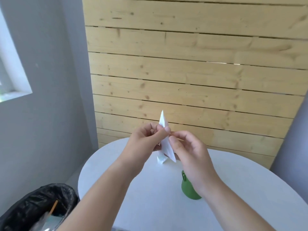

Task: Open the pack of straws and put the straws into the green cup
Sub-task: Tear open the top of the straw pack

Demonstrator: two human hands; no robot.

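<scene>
Both left hand (143, 140) and right hand (190, 152) pinch pack (167, 148).

1. Two hands: a left hand (145, 139) and a right hand (191, 157), both pinching one thing.
2. One white paper pack (166, 147), held over the table's far edge.
3. One green cup (187, 189), standing near the table's middle.
4. One round white table (150, 197).
5. One black-lined bin (33, 205) beside the table's left edge, with one thin tan stick (54, 206) inside.
6. One window (10, 67).

straw pack (167, 146): white paper, upright, held aloft | green cup (187, 188): on table (150, 197), half hidden
</scene>
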